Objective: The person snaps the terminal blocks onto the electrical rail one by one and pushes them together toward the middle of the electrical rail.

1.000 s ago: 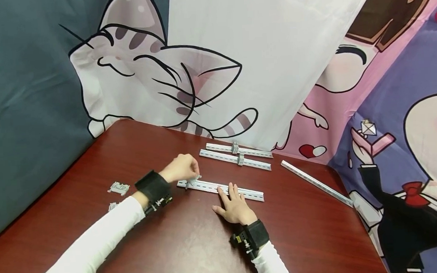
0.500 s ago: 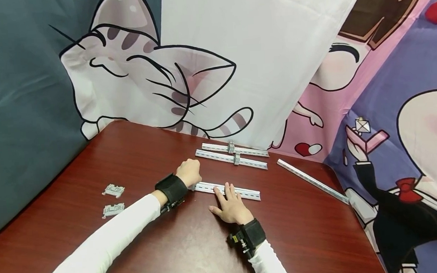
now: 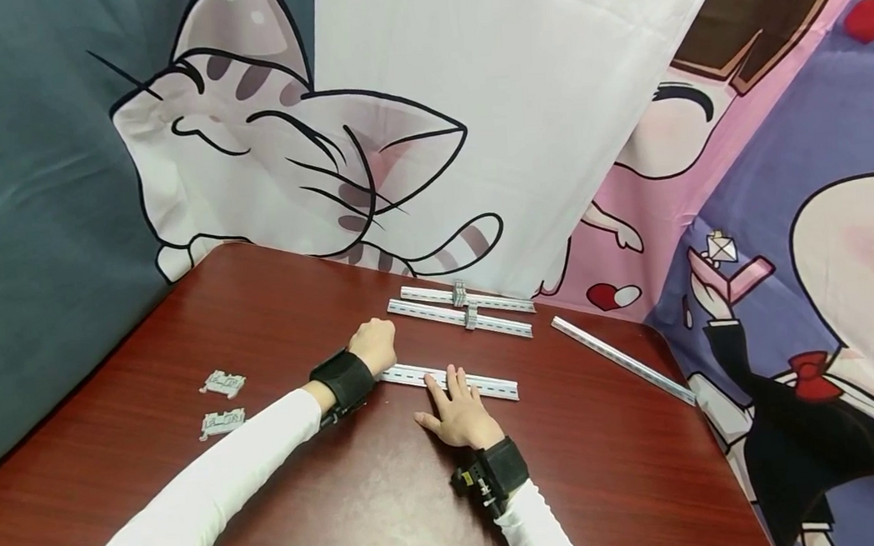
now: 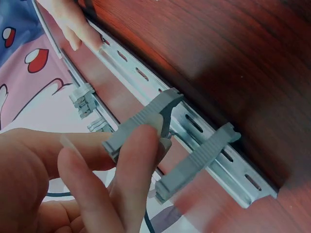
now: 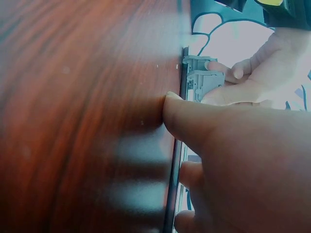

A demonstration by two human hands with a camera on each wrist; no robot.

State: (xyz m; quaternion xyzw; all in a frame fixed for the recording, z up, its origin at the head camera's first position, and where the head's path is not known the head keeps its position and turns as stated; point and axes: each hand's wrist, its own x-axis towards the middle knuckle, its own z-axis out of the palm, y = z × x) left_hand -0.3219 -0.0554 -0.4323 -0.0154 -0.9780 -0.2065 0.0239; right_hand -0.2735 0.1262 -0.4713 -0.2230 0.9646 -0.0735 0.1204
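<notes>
In the head view my left hand covers the left end of a slotted metal DIN rail on the table. The left wrist view shows its thumb and fingers pinching a grey terminal block at the rail. A second grey terminal block sits across the rail, nearer the end and a short gap away. My right hand lies with fingers spread, fingertips on the rail's middle. In the right wrist view both blocks stand side by side on the rail, beyond the right thumb.
Two loose terminal blocks, one behind the other, lie at the left. Two parallel rails, the rear one and the front one, bear grey blocks at the back. A bare rail lies slanted at the right.
My left hand has come down and slightly rightward onto the rail with the pinched terminal block, then held nearly still. Its forearm no longer covers the nearer loose block. The right hand stays put.
</notes>
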